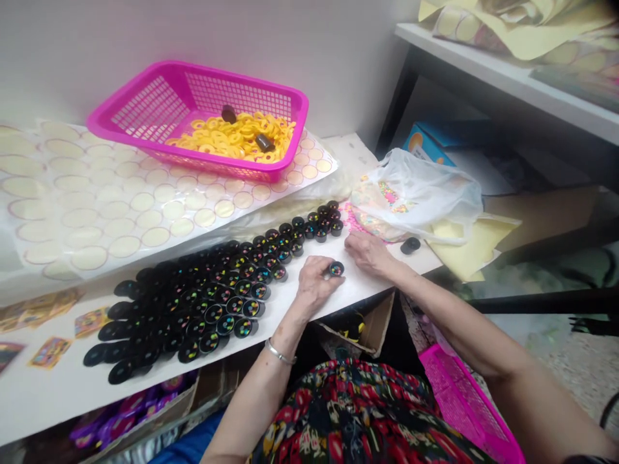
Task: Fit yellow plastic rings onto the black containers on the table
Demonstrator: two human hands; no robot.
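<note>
My left hand (pixel 315 280) rests on the white table (pixel 58 386) with its fingers closed on a small black cap (pixel 336 268) that has a colourful sticker on top. My right hand (pixel 368 252) lies just to the right of it, fingers curled down on the table near a pink sticker sheet (pixel 354 221); what it holds is hidden. A long band of several black caps with stickers (pixel 227 290) stretches diagonally to the left of both hands. One lone black cap (pixel 410 245) sits to the right.
A pink basket (pixel 149 103) of yellow rings stands at the back on sheets of round stickers (pixel 97 200). A plastic bag (pixel 420 193) lies at right. Another pink basket (pixel 464 406) and a cardboard box (pixel 372 332) sit below the table edge. A shelf (pixel 507 77) stands at right.
</note>
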